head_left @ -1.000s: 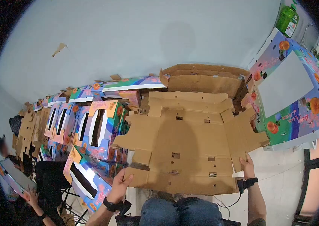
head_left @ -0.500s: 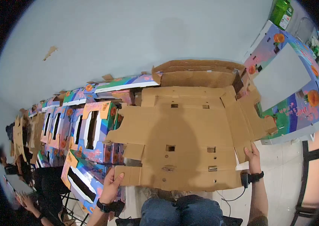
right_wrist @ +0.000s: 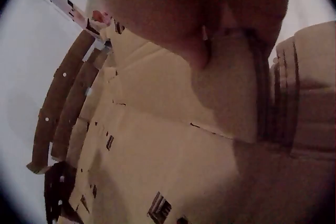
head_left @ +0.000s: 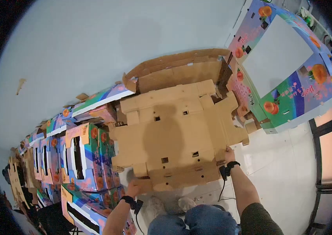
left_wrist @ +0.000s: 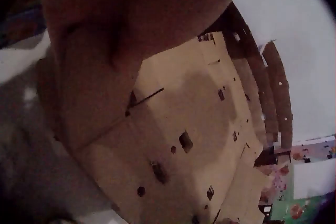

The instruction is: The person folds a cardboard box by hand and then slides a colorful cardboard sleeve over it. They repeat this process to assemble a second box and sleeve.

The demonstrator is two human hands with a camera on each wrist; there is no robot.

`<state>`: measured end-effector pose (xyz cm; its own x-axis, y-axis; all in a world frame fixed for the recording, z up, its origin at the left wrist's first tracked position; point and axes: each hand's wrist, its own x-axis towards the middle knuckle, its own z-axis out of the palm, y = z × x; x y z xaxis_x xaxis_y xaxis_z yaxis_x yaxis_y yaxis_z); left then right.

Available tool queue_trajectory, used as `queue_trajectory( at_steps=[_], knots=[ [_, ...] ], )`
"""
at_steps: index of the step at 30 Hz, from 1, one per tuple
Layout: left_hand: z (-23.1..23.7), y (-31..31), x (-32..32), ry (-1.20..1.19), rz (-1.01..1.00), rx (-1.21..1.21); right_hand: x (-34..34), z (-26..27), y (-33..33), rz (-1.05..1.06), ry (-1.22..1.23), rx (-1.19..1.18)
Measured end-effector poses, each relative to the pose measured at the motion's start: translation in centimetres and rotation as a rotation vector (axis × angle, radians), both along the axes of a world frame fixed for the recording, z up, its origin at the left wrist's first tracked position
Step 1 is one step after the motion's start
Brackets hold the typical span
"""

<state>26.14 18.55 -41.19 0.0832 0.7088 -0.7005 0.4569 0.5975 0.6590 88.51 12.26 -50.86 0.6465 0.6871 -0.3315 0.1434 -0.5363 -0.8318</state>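
Observation:
A large flat brown cardboard sheet (head_left: 181, 137), with slots and notched side flaps, spreads out in front of the knees. The left hand (head_left: 137, 187) grips its near left corner flap; in the left wrist view that hand (left_wrist: 131, 14) covers the corner, thumb on the upper face. At the near right edge the right hand (head_left: 229, 156) pinches the sheet, and in the right wrist view this hand (right_wrist: 210, 14) has its thumb on the cardboard (right_wrist: 157, 124). The fingers beneath the sheet are hidden in both wrist views.
Brown cardboard pieces (head_left: 177, 74) stand against the wall behind the sheet. Printed fruit boxes (head_left: 81, 156) are stacked at the left. A large printed box with a white panel (head_left: 281, 55) stands at the right. Feet and tiled floor (head_left: 272, 176) show below.
Both hands have moved left in the head view with the sheet, which now lies lower and slightly turned. The surroundings have shifted as the head view turned.

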Motion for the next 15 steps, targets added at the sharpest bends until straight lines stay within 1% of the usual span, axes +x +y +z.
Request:
queue_trajectory(
  at_steps=[3, 6, 7, 10, 11, 12, 13, 14, 15],
  knots=[
    [-0.8, -0.6, -1.7, -0.157, 0.013, -0.074, -0.5, 3.2, -0.5, 0.013, 0.069, 0.046],
    [-4.0, -1.9, -3.8, -0.022, 0.063, 0.026, -0.8, 5.3, 0.0, -0.021, 0.129, 0.108],
    [-4.6, -2.2, -3.9, 0.001, 0.057, 0.023, -0.7, 4.9, -0.1, -0.036, 0.146, 0.126],
    [-6.1, -2.3, -4.1, 0.085, 0.033, 0.021, 0.0, 3.6, 0.5, -0.032, -0.019, 0.021],
    [-6.6, -2.3, -4.2, 0.125, 0.024, 0.023, 0.2, 3.2, 0.4, -0.043, 0.046, 0.061],
    [-6.9, -2.3, -4.3, 0.166, 0.015, 0.024, -0.5, 5.0, 0.8, -0.053, 0.111, 0.102],
    [-5.9, -2.3, -3.8, 0.224, -0.015, -0.006, -0.9, 6.1, 1.0, -0.062, 0.176, 0.141],
    [-3.5, -2.0, -2.5, 0.282, -0.044, -0.038, -0.2, 4.7, 0.9, -0.017, 0.125, 0.094],
    [-1.2, -1.7, -1.3, 0.338, -0.071, -0.07, 1.1, 2.1, 0.7, 0.031, 0.074, 0.048]
  ],
)
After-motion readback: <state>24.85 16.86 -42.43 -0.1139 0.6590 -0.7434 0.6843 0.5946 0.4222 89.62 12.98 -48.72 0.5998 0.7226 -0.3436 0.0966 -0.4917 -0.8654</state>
